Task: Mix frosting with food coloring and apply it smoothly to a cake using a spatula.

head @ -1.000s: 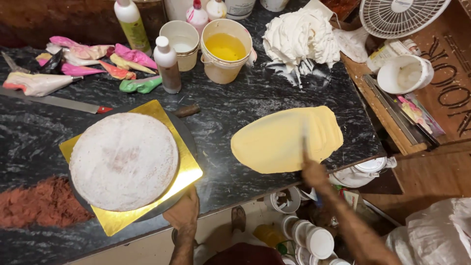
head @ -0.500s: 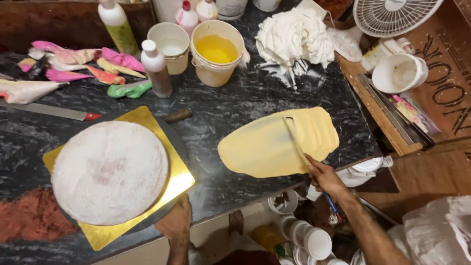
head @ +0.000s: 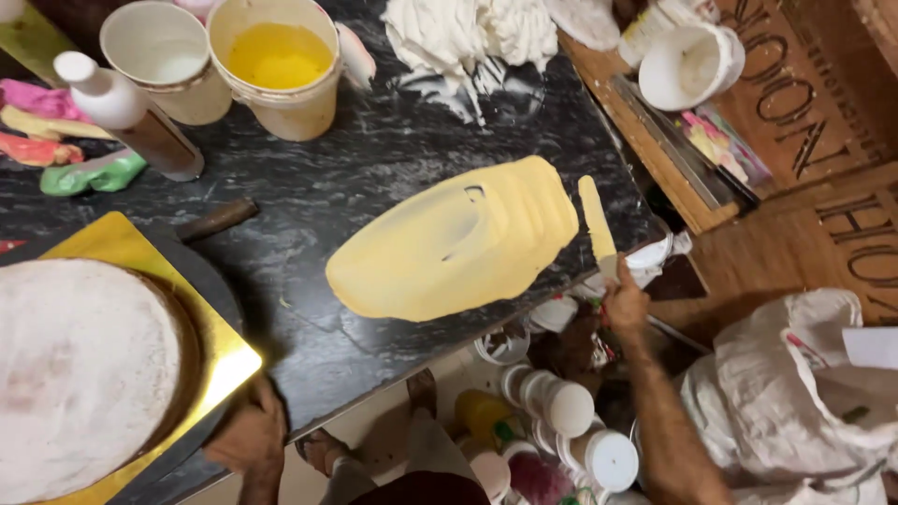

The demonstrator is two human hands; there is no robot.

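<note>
A flat pool of pale yellow cream (head: 458,243) lies spread on the black marble counter (head: 374,168). My right hand (head: 625,301) grips a palette knife (head: 596,223) coated in the same cream, its blade just right of the pool near the counter's edge. My left hand (head: 251,432) rests at the counter's front edge, touching the corner of a gold cake board (head: 220,360). On that board sits a round white-coated cake (head: 79,374).
At the back stand a bucket of yellow liquid (head: 276,61), a white cup (head: 159,51), a squeeze bottle (head: 126,117), coloured piping bags (head: 65,154) and a heap of white cream (head: 468,37). Several lidded tubs (head: 571,421) sit below the counter. A white sack (head: 804,383) is at right.
My right hand drew the palette knife off the yellow cream to its right edge. The view shifted so the cake sits further left and lower.
</note>
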